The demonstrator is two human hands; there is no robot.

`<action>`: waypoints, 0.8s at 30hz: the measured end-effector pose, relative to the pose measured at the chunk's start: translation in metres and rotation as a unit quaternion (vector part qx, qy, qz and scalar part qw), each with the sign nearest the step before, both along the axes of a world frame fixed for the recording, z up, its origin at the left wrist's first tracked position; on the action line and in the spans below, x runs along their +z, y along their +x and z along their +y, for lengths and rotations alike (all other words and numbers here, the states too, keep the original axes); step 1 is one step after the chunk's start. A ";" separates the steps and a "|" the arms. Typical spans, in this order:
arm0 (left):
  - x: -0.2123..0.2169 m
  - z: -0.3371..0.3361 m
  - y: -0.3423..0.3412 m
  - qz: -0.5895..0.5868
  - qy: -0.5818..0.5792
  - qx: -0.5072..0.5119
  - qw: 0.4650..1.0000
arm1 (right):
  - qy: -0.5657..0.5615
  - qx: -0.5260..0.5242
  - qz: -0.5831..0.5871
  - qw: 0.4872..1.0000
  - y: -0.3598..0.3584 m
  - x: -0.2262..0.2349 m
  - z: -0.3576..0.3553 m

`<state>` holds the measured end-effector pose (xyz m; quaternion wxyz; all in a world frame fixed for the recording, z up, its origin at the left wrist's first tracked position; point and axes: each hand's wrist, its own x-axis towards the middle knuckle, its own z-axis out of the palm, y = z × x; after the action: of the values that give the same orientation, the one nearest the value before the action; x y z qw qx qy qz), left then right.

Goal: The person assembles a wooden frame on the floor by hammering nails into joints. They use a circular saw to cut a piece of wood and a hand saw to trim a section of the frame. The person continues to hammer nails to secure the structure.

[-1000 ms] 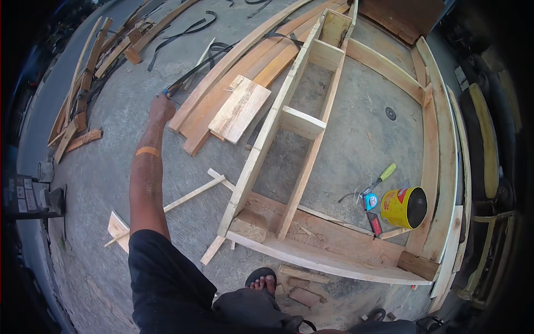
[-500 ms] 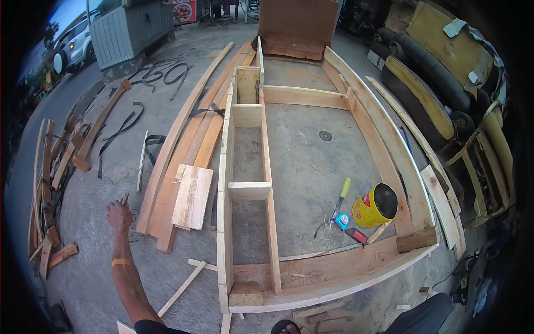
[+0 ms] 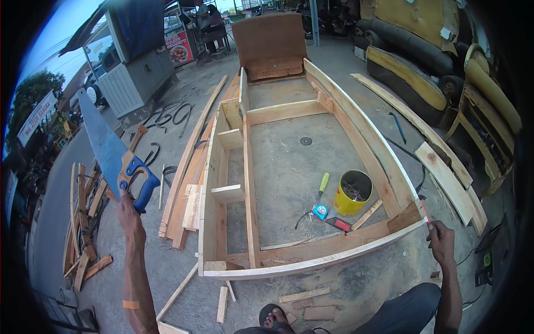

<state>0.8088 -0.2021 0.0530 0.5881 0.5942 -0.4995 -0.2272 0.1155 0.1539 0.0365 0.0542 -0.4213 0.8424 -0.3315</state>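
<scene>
My left hand is closed on a handsaw, raised at the left with its blade pointing up. The fingers grip it low, where the blue handle meets the blade. At the near right corner of a large wooden frame, my right hand is closed on a thin red pencil-like stick. The stick points up beside the frame's corner. Inside the frame stand a yellow tin of nails, a green-handled screwdriver, a blue tape measure and a red and black tool.
Long planks lie along the frame's left side, with scrap wood farther left. Boards and a worn sofa are at the right. Wood offcuts lie by my foot. A brown panel stands at the far end.
My left hand, low over the floor before, has come up with the handsaw. My right hand has come into view with the red stick. The view has tilted up.
</scene>
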 end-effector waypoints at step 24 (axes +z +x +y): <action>-0.099 0.389 -0.639 -0.410 0.072 -0.598 0.685 | -0.463 -0.068 -0.700 0.539 -0.161 -0.083 0.159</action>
<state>0.1701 0.1870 -0.0458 0.0193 0.2438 -0.9222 -0.2997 -0.0454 0.3128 -0.0468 0.4014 0.0372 0.2909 -0.8677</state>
